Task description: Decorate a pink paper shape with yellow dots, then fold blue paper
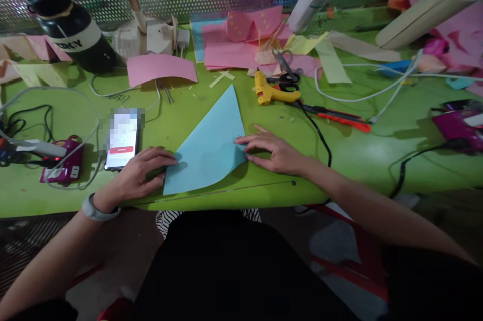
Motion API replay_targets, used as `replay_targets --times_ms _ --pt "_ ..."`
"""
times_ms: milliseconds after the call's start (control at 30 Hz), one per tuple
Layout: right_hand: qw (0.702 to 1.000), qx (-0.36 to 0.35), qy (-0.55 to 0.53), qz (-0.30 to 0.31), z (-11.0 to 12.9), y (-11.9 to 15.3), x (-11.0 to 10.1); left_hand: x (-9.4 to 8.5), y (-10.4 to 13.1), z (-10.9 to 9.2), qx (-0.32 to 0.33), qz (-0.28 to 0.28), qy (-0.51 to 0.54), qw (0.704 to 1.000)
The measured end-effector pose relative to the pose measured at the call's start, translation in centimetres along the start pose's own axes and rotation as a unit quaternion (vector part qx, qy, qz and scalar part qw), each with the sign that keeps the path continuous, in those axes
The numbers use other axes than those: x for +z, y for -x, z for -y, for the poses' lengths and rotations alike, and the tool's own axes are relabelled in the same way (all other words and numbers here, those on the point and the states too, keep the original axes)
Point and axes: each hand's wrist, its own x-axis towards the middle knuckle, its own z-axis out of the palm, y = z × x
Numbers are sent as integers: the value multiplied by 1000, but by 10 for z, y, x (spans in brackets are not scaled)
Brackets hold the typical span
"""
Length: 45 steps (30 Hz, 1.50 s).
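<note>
A sheet of light blue paper (211,145), folded over into a roughly triangular shape, lies in front of me with its tip pointing away. Its near edge bows up in a curve on the right side. My right hand (273,151) pinches the paper's right corner between thumb and fingers. On the opposite side, my left hand (145,170) rests on the table with its fingertips at the paper's left edge. Those fingers are stretched out and the thumb is apart from them. Just beyond that hand lies a lit phone (123,140).
Behind the paper are a yellow glue gun (273,90), scissors (287,67), a red-handled cutter (339,118) and pink sheets (230,47). A black bottle (75,34) and a small fan (141,34) stand at back left. Purple power blocks (70,162) with cables lie at both sides.
</note>
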Motion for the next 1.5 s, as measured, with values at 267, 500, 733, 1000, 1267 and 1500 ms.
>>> replay_targets --times_ms 267,500,733,1000,1267,1500 --pt "995 -82 42 43 -6 9 -2 4 12 4 -5 8 -14 1000" --pt "996 -79 35 -19 -7 8 2 -2 9 5 27 34 -7 999" --pt "991 79 3 -104 1 5 6 14 -3 2 -91 -95 10 991" --pt "971 135 116 -162 -1 -19 13 21 -34 -12 -313 -163 21 935" --pt "964 146 175 -137 -3 -26 15 21 -40 -8 -297 -188 -151 924" --pt "960 159 181 -140 -4 -27 17 48 -55 -38 36 -75 -310 947"
